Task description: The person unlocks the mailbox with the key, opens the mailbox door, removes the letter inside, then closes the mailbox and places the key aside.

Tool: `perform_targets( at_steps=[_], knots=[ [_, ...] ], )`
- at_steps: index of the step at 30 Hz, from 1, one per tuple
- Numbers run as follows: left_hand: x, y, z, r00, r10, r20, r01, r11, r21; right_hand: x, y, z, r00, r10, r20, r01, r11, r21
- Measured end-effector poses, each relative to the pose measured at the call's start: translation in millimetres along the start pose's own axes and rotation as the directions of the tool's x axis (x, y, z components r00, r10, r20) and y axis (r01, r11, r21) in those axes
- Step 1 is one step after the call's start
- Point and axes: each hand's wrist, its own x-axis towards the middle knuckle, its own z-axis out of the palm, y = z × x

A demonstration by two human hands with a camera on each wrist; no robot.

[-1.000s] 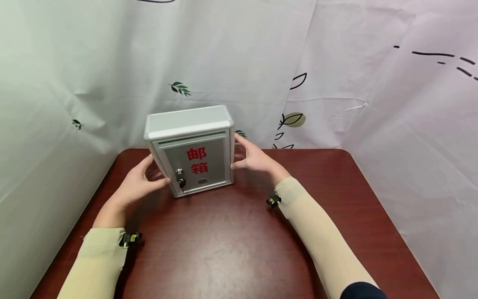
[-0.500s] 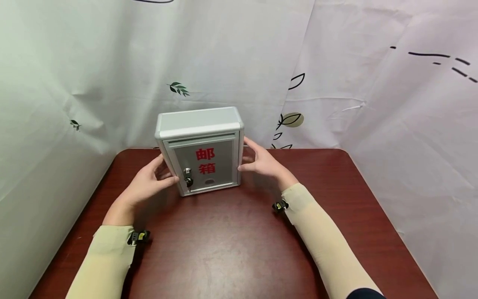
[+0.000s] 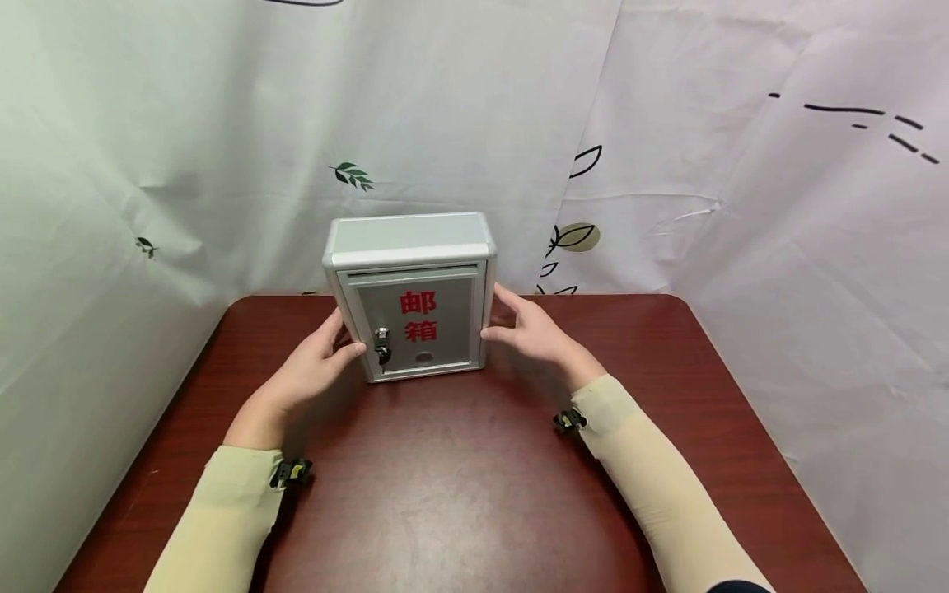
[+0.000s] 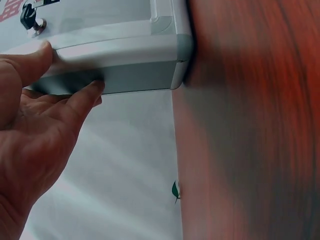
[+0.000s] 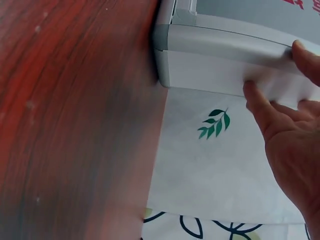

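Observation:
A silver-grey metal mailbox (image 3: 454,309) with red characters on its door stands upright near the back edge of the table. In the head view its lock (image 3: 381,334) is low on the door's left, with a key (image 3: 383,356) hanging there. My left hand (image 3: 311,366) holds the mailbox's left side, the thumb at the front edge and the fingers along the side panel. On the opposite side my right hand (image 3: 539,336) holds it likewise, its thumb at the front edge. Both wrist views show fingertips against the side panels; some fingers are partly hidden.
The reddish-brown wooden table (image 3: 445,478) has rounded back corners. White curtains (image 3: 474,99) with leaf prints hang close behind the mailbox and along both sides. A small black device (image 3: 292,473) is worn on the left wrist, another black device (image 3: 569,421) on the right.
Both hands have shifted the mailbox to the right along the back of the table, and its front has turned slightly. The grip at both sides looks the same.

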Motion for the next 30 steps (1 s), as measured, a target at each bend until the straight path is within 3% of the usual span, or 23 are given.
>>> perform_targets(
  at_steps=[11, 23, 30],
  knots=[
    [12.0, 6.7, 18.2, 1.0, -0.011, -0.006, 0.011, 1.0, -0.006, -19, -2, -5, 0.998, -0.067, -0.003, 0.067, 0.997, -0.034],
    [22.7, 12.5, 36.0, 1.0, 0.003, 0.006, -0.003, 1.0, 0.011, -39, 0, -13, 0.996, -0.068, -0.056, 0.062, 0.993, -0.1],
    [34.9, 20.2, 47.5, 0.999, 0.033, 0.017, -0.033, 0.999, -0.021, -47, 3, -22, 0.995, -0.061, -0.082, 0.054, 0.994, -0.095]
  ],
)
